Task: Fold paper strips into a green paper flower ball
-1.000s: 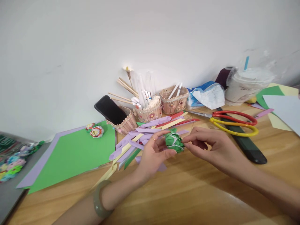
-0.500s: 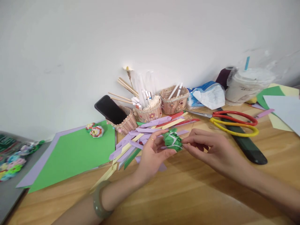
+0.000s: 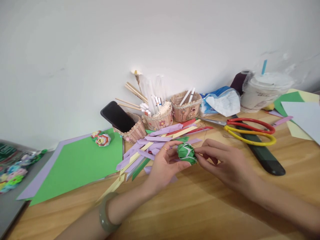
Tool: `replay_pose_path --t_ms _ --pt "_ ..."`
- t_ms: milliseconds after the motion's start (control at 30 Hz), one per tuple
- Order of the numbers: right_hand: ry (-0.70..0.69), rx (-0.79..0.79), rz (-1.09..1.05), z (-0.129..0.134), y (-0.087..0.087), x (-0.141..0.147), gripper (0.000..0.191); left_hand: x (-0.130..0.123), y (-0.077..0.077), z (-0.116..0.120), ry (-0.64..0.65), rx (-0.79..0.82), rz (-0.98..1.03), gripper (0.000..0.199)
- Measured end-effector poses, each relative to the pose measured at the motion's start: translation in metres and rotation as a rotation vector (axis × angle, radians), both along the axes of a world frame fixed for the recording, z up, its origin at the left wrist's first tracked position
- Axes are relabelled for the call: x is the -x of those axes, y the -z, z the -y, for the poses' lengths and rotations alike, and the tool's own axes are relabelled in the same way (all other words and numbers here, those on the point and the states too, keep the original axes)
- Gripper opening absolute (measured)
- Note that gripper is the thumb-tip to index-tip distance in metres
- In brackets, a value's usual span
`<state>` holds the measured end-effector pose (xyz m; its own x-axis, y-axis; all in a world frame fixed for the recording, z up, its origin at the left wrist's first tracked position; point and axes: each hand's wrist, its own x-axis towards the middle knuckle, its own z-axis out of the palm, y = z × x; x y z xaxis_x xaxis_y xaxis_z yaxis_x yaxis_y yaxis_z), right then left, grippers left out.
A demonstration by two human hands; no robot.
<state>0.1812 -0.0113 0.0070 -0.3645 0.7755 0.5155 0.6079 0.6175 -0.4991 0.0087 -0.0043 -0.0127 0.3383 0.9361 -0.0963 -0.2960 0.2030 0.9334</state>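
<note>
A small green and white folded paper ball (image 3: 186,152) is held above the wooden table. My left hand (image 3: 166,165) grips it from the left between thumb and fingers. On its right side, my right hand (image 3: 220,156) pinches at the ball's edge with thumb and index finger; whatever lies between those fingertips is too small to make out. Behind the hands lies a pile of folded paper strips (image 3: 160,138) in purple, cream, red and green. Scissors (image 3: 246,131) with red and yellow handles rest beyond my right hand.
Green paper (image 3: 75,166) lies at left, two small paper rosettes (image 3: 103,140) on it. A phone (image 3: 117,116) leans in a small basket, beside more decorated baskets (image 3: 186,111). A dark flat strip (image 3: 265,156) lies under the scissors; a lidded cup (image 3: 265,91) stands back right.
The paper ball has turned slightly and shifted a little right and down in my left hand. My right hand stays pinched at its right edge.
</note>
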Motion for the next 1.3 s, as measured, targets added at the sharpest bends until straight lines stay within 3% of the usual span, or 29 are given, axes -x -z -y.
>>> replay_pose_path --t_ms 433,533,633,800,1033,1300 --pt "-0.140 0.531 -0.218 -0.003 -0.014 -0.006 0.022 0.000 -0.001 -0.001 0.004 -0.001 0.012 0.051" --pt "-0.064 0.608 -0.257 -0.004 -0.020 -0.010 0.021 0.000 -0.001 0.000 0.015 -0.009 0.020 0.052" --pt "0.029 0.557 -0.194 -0.003 -0.025 -0.010 0.019 0.000 0.000 0.000 0.010 -0.017 0.023 0.050" --pt "-0.016 0.490 -0.120 -0.002 -0.026 -0.007 0.017 0.001 0.001 0.000 -0.002 -0.029 0.040 0.049" --pt "-0.009 0.272 -0.050 0.000 -0.013 -0.010 0.017 0.000 -0.001 0.000 -0.012 -0.019 0.008 0.050" --pt "0.007 0.274 -0.080 0.002 -0.019 -0.008 0.013 0.001 0.001 0.000 -0.050 -0.012 0.018 0.050"
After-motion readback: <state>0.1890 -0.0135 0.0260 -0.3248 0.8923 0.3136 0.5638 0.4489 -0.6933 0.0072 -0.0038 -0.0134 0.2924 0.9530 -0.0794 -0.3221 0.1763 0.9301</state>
